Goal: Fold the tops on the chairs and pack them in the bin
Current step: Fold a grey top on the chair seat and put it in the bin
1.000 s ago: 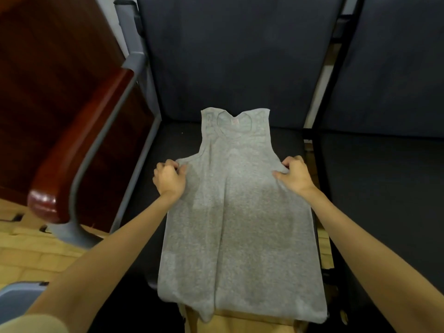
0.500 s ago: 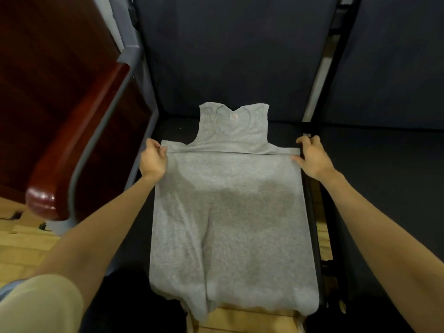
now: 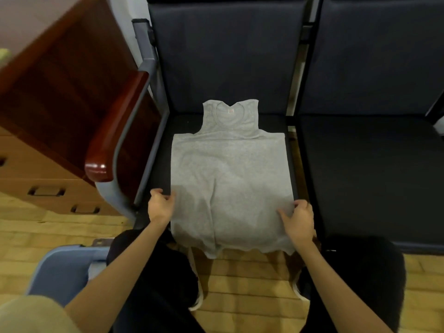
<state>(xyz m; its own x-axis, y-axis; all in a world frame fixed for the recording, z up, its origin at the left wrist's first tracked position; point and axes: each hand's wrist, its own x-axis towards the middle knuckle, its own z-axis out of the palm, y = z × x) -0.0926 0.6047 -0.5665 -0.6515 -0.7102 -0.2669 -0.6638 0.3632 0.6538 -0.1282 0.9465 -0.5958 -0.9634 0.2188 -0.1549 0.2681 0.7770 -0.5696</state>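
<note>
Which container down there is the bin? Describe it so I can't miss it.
Start at the dark chair with the grey tank top spread on its seat. Come down left past the wooden armrest to the floor: the bin is the pale blue, round-cornered tub beside the left forearm.

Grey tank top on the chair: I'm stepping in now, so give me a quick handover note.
Left hand: pinches the top's left edge near the hem.
Right hand: fingers curled on the right edge, near the hem.
Grey tank top: spread flat on the chair seat, hem hanging over the front.
Done: top laid out, no fold yet.
Left: fold it, pack it. A blue-grey container sits low left.
</note>
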